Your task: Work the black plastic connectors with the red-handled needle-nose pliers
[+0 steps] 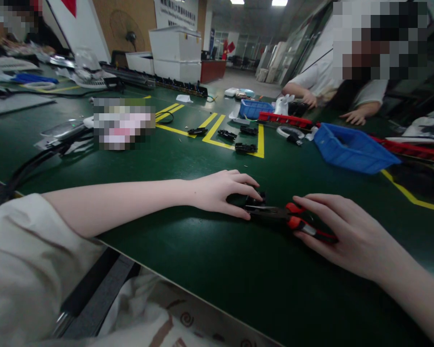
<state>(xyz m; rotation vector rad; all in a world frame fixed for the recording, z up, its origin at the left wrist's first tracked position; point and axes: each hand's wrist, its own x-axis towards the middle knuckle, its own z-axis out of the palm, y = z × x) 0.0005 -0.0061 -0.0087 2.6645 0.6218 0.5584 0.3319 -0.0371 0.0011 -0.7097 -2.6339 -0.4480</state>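
Observation:
My left hand (220,193) rests on the green table (188,250), its thumb and fingers pinched round a small black plastic part (255,198). Red-handled pliers (292,221) lie flat beside that part, their dark jaws pointing at it. My right hand (342,231) covers the pliers' handles, fingers curled over them. Both forearms reach in from the near edge of the table.
Several more small black parts (235,137) lie in a yellow-taped area farther back. A blue bin (350,149) stands at the right, a smaller blue bin (255,108) behind it, with red strips (285,119) alongside. Another person's hands (352,116) rest at the far right. Cables (29,166) lie left.

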